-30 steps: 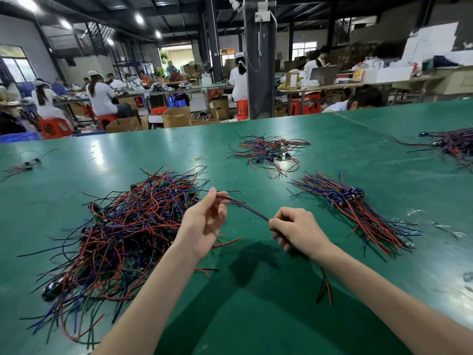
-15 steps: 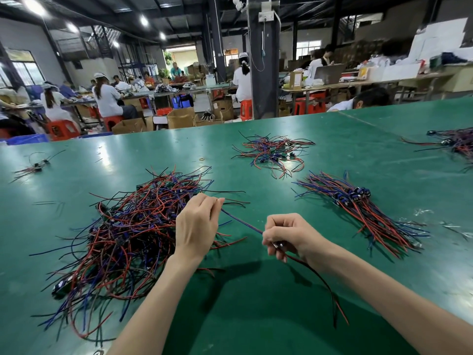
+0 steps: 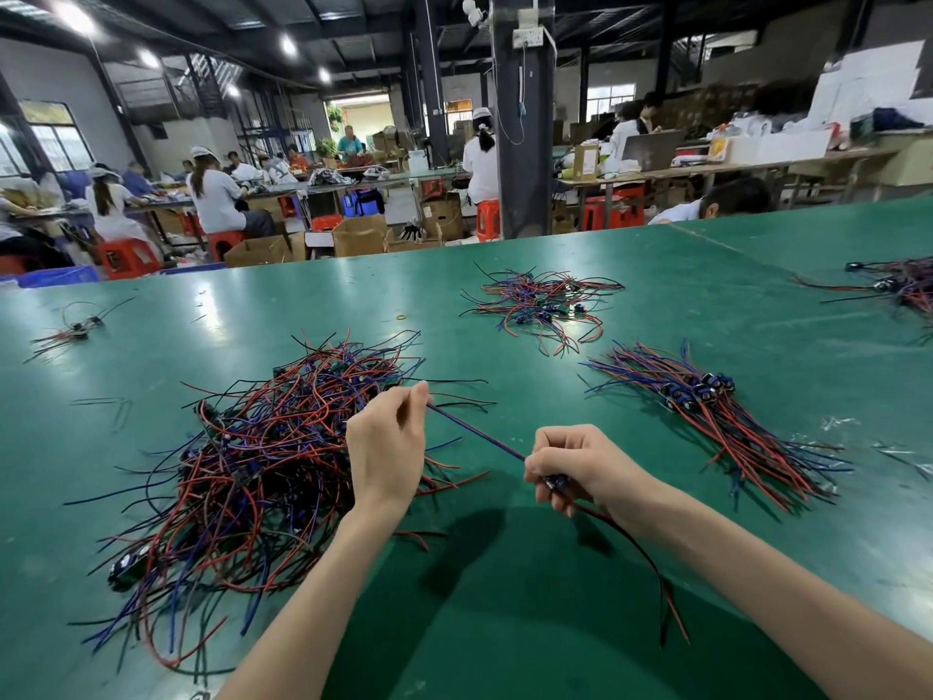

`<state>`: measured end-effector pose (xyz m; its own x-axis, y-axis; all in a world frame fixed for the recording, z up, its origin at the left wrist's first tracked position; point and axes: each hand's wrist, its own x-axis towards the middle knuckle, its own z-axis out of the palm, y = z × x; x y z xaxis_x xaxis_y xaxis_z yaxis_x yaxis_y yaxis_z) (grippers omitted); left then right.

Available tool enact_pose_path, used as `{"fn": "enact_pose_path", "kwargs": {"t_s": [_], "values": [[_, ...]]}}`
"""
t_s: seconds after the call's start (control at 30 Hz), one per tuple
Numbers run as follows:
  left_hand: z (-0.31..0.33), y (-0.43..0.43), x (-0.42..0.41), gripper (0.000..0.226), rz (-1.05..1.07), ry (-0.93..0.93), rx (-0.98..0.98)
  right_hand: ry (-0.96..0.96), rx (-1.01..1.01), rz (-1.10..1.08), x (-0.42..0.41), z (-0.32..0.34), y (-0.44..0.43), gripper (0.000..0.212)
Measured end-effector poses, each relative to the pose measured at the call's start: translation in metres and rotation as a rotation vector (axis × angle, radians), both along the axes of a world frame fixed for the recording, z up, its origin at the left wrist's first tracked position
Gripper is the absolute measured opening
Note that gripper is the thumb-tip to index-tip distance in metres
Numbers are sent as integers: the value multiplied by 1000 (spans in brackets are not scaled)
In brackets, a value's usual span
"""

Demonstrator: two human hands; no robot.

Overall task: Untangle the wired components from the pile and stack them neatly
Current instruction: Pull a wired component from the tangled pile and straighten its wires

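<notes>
Left hand (image 3: 386,447) raised over the right edge of the big tangled pile (image 3: 262,462), thumb and forefinger pinched shut on the far end of one wired part (image 3: 477,434), other fingers curled loosely beneath; right hand (image 3: 575,467) at about four o'clock from the left, closed in a loose fist around the same part, small dark blue module just showing under the fingers (image 3: 548,464); purple-blue wire stretched taut and straight between the two hands, clear of the green table (image 3: 555,623); red and black leads trailing out of the right fist toward five o'clock, hanging along the forearm, tips near the table.

Pile touching the left wrist on its nine o'clock side, spread toward seven o'clock; neat stack (image 3: 707,411) of sorted parts at two o'clock from the right hand, well apart, modules bunched at the far end, wires fanned toward the near edge; smaller loose cluster (image 3: 540,308) at twelve o'clock, farther back; few stray parts (image 3: 70,333) at ten o'clock.

Exact pinch point hidden behind the left fingertips; most of the module covered by the right fingers; another wire heap (image 3: 903,288) cut off by the right frame edge; individual parts inside the pile hard to separate.
</notes>
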<state>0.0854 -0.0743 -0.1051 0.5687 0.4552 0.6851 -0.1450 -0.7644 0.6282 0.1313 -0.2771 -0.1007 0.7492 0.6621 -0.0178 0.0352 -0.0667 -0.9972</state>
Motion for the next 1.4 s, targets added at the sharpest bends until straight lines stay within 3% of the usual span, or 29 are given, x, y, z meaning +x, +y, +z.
{"fn": "enact_pose_path", "kwargs": {"t_s": [0.17, 0.37, 0.47, 0.8, 0.97, 1.27, 1.4], "values": [[9, -5, 4, 29, -245, 33, -784, -17, -96, -105, 5, -4, 0, 31], [19, -5, 3, 28, -382, 120, -1217, -24, -151, -168, 8, -6, 1, 28], [19, -4, 3, 27, -371, 117, -1249, -21, -150, -134, 7, -6, 1, 30], [12, -6, 2, 28, -235, 79, -985, -24, -150, -53, 6, -7, 3, 30], [12, -6, 3, 29, -214, 85, -947, -34, -153, -39, 5, -7, 4, 29], [19, -5, 4, 24, -282, 126, -1264, -45, -172, -63, 6, -7, 3, 26], [21, -4, 3, 24, -469, 177, -1510, -47, -181, -80, 7, -8, 2, 25]]}}
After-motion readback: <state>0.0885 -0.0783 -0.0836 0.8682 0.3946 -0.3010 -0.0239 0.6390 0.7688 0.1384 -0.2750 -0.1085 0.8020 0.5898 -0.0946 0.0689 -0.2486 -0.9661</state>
